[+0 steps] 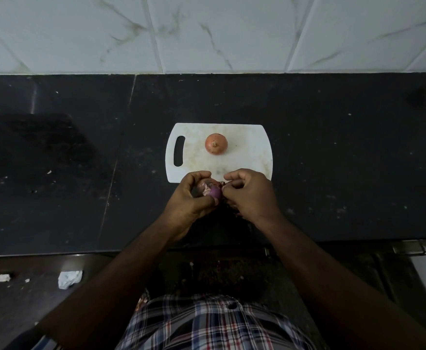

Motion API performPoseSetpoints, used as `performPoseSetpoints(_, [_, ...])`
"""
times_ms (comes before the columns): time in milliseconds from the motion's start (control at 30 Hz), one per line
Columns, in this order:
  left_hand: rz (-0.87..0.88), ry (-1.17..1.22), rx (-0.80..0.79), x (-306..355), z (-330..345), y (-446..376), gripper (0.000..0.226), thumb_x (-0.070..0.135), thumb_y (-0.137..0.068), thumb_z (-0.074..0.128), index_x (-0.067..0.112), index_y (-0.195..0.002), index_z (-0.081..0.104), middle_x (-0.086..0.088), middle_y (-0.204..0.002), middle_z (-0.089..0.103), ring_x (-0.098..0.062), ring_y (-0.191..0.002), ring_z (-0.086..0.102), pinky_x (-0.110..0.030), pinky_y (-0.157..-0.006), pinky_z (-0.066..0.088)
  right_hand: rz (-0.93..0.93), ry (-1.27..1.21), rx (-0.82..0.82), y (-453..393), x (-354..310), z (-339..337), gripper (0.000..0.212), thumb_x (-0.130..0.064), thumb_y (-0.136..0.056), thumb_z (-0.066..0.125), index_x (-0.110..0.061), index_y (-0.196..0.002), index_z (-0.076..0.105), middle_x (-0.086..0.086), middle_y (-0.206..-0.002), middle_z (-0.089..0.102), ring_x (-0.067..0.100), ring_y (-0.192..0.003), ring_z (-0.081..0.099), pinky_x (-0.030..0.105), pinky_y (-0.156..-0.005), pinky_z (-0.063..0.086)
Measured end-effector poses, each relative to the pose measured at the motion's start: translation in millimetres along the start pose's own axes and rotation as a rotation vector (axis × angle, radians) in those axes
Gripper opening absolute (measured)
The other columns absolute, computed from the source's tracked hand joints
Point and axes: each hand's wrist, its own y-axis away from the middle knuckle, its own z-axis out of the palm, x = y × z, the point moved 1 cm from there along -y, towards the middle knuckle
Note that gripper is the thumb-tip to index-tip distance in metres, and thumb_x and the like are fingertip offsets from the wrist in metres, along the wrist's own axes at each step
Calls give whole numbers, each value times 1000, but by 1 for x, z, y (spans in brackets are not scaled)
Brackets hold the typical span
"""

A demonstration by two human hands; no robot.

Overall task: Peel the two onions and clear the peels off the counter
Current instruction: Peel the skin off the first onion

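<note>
- The left hand [193, 195] has its grip curled round a partly peeled onion [213, 191], held over the near edge of the dark worktop [333, 160], just in front of the white cutting board [244, 147]; purple flesh shows on one side, papery skin on the other.
- The right hand [248, 192] has its grip pinched on a strip of loose peel [222, 183] at the onion's right side; the fingertips are bent in tight.
- The second onion [216, 144] sits unpeeled near the middle of the board, well apart from both hands; its whole skin is on.
- Likely risks: the thin skin may tear short under the pinch, leaving scraps stuck to the flesh; flakes could drop past the worktop's near edge onto the floor, since the hands work close to it; a hard pull could twist the smooth flesh out of the left grip.
- The round second onion could roll across the board if a hand knocks it.
</note>
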Motion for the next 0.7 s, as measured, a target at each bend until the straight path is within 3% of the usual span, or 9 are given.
performPoseSetpoints(100, [-4,45,2,1,0,0,62,-12,-76,73,14,-129,56,-17,-133,56,-30,-111,68,-52,-98,56,11,25,22,1,2,1,24,-12,-82,70,-21,-104,71,-3,-78,74,13,-64,70,31,-59,57])
performPoseSetpoints(233, [-1,99,-25,8,-1,1,55,-22,-86,60,12,-129,54,-13,-128,57,-23,-102,72,-42,-90,60,95,-169,-12,4,2,-3,19,-9,-88,68,-18,-104,68,5,-82,73,14,-56,67,22,-46,45])
performPoseSetpoints(333, [-4,85,-32,8,-3,1,56,-20,-86,62,12,-130,54,-16,-135,53,-29,-109,70,-43,-92,59,100,-293,-54,6,-4,-9,13,-16,-91,71,-17,-104,69,9,-87,72,15,-59,67,19,-44,45])
performPoseSetpoints(533, [16,5,-18,4,-2,1,63,-8,-74,74,14,-130,56,-20,-134,57,-29,-110,69,-45,-93,59,72,-220,-85,5,-10,-6,17,-7,-88,72,-11,-105,69,11,-85,73,17,-58,66,19,-46,46])
performPoseSetpoints(700, [-1,22,-30,4,-2,3,65,-5,-70,73,13,-130,55,-18,-131,58,-31,-111,68,-48,-95,58,42,-190,-81,6,-9,-6,22,-6,-86,68,-20,-102,64,7,-79,71,14,-53,61,25,-49,47])
